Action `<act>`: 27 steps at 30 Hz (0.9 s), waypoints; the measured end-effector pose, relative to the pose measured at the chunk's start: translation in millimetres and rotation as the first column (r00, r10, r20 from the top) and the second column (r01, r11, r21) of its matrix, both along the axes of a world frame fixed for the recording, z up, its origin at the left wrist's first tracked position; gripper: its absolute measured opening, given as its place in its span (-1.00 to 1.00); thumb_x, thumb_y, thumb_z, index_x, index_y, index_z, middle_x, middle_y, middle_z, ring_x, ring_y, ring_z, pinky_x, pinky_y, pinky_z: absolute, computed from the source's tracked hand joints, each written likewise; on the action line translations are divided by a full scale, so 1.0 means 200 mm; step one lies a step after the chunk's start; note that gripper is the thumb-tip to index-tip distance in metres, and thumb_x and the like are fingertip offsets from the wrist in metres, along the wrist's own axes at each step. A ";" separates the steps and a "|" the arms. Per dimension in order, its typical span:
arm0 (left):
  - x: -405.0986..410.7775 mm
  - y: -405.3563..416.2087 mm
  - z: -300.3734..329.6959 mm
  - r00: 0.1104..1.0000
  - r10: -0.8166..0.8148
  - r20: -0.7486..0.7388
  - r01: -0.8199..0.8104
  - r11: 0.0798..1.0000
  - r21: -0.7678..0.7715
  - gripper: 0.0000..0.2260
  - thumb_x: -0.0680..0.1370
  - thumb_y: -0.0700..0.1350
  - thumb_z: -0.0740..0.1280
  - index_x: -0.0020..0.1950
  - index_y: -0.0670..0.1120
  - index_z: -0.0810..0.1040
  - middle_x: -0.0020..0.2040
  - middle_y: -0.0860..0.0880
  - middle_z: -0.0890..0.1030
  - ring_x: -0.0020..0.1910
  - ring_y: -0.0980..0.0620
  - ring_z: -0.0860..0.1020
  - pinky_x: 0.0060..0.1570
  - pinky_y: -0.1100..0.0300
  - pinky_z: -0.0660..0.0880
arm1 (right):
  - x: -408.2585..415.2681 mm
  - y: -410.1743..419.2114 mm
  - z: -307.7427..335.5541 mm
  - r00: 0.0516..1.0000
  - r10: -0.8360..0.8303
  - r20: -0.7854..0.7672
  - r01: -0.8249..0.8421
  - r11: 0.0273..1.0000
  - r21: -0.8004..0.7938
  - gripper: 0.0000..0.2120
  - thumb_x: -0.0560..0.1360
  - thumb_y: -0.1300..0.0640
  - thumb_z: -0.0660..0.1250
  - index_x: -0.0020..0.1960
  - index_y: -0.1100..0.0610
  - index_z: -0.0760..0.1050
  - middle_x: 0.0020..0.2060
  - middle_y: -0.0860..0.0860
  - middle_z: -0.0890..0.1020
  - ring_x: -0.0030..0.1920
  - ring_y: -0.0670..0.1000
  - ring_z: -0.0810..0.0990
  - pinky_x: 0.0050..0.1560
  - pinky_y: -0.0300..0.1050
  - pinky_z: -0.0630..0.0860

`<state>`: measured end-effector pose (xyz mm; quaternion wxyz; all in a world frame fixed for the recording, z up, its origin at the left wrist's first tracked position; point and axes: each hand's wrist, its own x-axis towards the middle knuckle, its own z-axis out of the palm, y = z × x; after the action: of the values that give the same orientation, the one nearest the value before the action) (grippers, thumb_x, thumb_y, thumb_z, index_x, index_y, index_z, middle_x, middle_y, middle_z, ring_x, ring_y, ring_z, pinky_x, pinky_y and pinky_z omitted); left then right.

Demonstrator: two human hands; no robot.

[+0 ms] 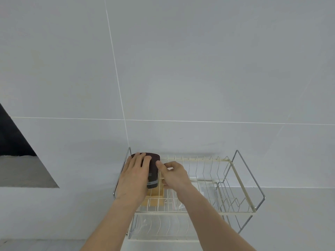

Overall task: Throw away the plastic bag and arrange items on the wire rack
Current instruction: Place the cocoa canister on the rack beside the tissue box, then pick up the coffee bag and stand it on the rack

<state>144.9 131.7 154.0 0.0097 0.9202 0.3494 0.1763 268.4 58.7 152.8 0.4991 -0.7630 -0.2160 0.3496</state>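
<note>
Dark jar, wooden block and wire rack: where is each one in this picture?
dark jar [153, 171]: head view, on its side wall between the hands.
wooden block [155, 192]: head view, on its top face below the jar.
wire rack [235, 211]: head view, on its front rail.

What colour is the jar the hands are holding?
Dark maroon-brown jar with a grey band near its base, seen in the head view.

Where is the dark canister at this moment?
The dark canister stands at the left end of the wire rack upper tier, on a wooden block, between the left hand and right hand.

Soft even light, slightly blurred, wide-angle bowing
</note>
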 end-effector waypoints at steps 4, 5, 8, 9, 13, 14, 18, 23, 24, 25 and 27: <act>-0.01 -0.07 0.02 0.998 0.011 0.062 -0.011 1.000 0.004 -0.25 0.39 -0.11 0.52 0.51 -0.05 0.27 0.48 -0.07 0.41 0.53 -0.13 0.29 0.53 -0.06 0.23 | 0.06 -0.16 0.10 0.997 -0.015 0.079 0.012 0.999 0.038 -0.57 0.45 -0.28 0.41 0.13 0.00 0.60 0.08 0.02 0.69 0.09 0.11 0.72 0.22 0.16 0.66; 0.01 -0.11 0.03 0.994 0.001 0.105 -0.001 1.000 -0.001 -0.29 0.41 -0.09 0.51 0.50 -0.06 0.29 0.47 -0.08 0.42 0.50 -0.15 0.32 0.49 -0.07 0.30 | 0.07 -0.21 0.13 0.997 -0.014 0.080 0.010 0.999 0.050 -0.59 0.44 -0.27 0.41 0.12 0.00 0.61 0.06 0.01 0.70 0.10 0.12 0.72 0.23 0.18 0.65; 0.09 -0.28 0.08 0.967 -0.033 0.253 0.043 0.998 -0.035 -0.40 0.46 -0.07 0.46 0.46 -0.05 0.34 0.41 -0.07 0.48 0.44 -0.14 0.39 0.39 -0.08 0.40 | 0.13 -0.41 0.21 0.996 -0.015 0.088 0.008 0.997 0.080 -0.66 0.49 -0.20 0.41 0.10 0.02 0.63 0.00 0.04 0.73 0.06 0.14 0.74 0.22 0.16 0.66; 0.12 -0.34 0.09 0.954 -0.045 0.297 0.064 0.996 -0.055 -0.42 0.47 -0.07 0.46 0.46 -0.05 0.35 0.39 -0.06 0.49 0.42 -0.12 0.40 0.39 -0.06 0.40 | 0.15 -0.48 0.23 0.996 -0.017 0.086 0.009 0.996 0.093 -0.68 0.52 -0.16 0.41 0.11 0.04 0.63 0.01 0.07 0.73 0.04 0.14 0.75 0.19 0.13 0.68; 0.25 -0.64 0.12 0.907 -0.087 0.412 0.148 0.982 -0.118 -0.51 0.52 -0.03 0.42 0.42 -0.02 0.39 0.32 -0.02 0.55 0.34 -0.07 0.46 0.31 0.01 0.40 | 0.25 -0.78 0.30 0.995 -0.060 0.083 0.048 0.988 0.147 -0.72 0.57 -0.09 0.40 0.13 0.09 0.63 0.05 0.12 0.74 0.02 0.15 0.77 0.13 0.07 0.69; 0.28 -0.71 0.11 0.898 -0.097 0.428 0.171 0.976 -0.138 -0.53 0.53 -0.02 0.40 0.41 -0.01 0.40 0.31 0.00 0.55 0.32 -0.06 0.47 0.29 0.02 0.41 | 0.28 -0.86 0.31 0.994 -0.077 0.078 0.064 0.985 0.161 -0.72 0.58 -0.08 0.40 0.14 0.10 0.63 0.05 0.13 0.75 0.02 0.15 0.77 0.11 0.06 0.69; 0.38 -1.03 0.06 0.843 -0.160 0.514 0.327 0.911 -0.253 -0.69 0.55 -0.02 0.36 0.28 0.07 0.45 0.13 0.13 0.60 0.13 0.11 0.54 0.09 0.23 0.44 | 0.43 -1.21 0.29 0.974 -0.228 -0.007 0.225 0.951 0.212 -0.70 0.60 -0.07 0.39 0.16 0.15 0.63 0.02 0.14 0.76 -0.01 0.19 0.78 0.11 0.09 0.72; 0.45 -1.39 -0.09 0.868 -0.247 0.430 0.443 0.777 -0.447 -0.84 0.56 0.04 0.32 0.12 0.20 0.45 -0.17 0.25 0.59 -0.16 0.26 0.58 -0.15 0.36 0.52 | 0.58 -1.62 0.06 0.874 -0.485 -0.026 0.485 0.868 0.106 -0.73 0.61 -0.03 0.37 0.14 0.17 0.61 -0.02 0.15 0.76 -0.01 0.23 0.76 0.10 0.12 0.71; 0.46 -1.46 -0.14 0.879 -0.249 0.406 0.442 0.746 -0.498 -0.84 0.56 0.05 0.32 0.11 0.21 0.44 -0.18 0.26 0.59 -0.15 0.26 0.58 -0.16 0.36 0.52 | 0.59 -1.69 -0.01 0.857 -0.516 -0.007 0.515 0.855 0.054 -0.74 0.60 -0.02 0.37 0.12 0.16 0.61 -0.04 0.14 0.75 -0.02 0.22 0.76 0.11 0.14 0.71; 0.46 -1.52 -0.19 0.892 -0.233 0.388 0.429 0.708 -0.561 -0.85 0.55 0.05 0.32 0.11 0.21 0.45 -0.17 0.25 0.59 -0.14 0.26 0.58 -0.16 0.35 0.52 | 0.59 -1.76 -0.10 0.843 -0.538 0.015 0.538 0.843 -0.007 -0.74 0.59 -0.03 0.37 0.11 0.15 0.62 -0.06 0.12 0.75 -0.04 0.19 0.76 0.13 0.16 0.70; 0.46 -1.61 -0.31 0.926 -0.148 0.348 0.361 0.618 -0.698 -0.83 0.54 0.03 0.34 0.12 0.17 0.47 -0.13 0.21 0.61 -0.13 0.24 0.58 -0.16 0.30 0.51 | 0.58 -1.90 -0.28 0.832 -0.550 0.071 0.553 0.817 -0.163 -0.72 0.56 -0.08 0.36 0.11 0.11 0.63 -0.05 0.07 0.73 -0.02 0.14 0.72 0.18 0.18 0.66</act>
<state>237.7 -191.1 91.5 0.4588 0.8423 0.2512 0.1302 384.0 -321.1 97.6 0.5071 -0.8374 0.0408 0.2000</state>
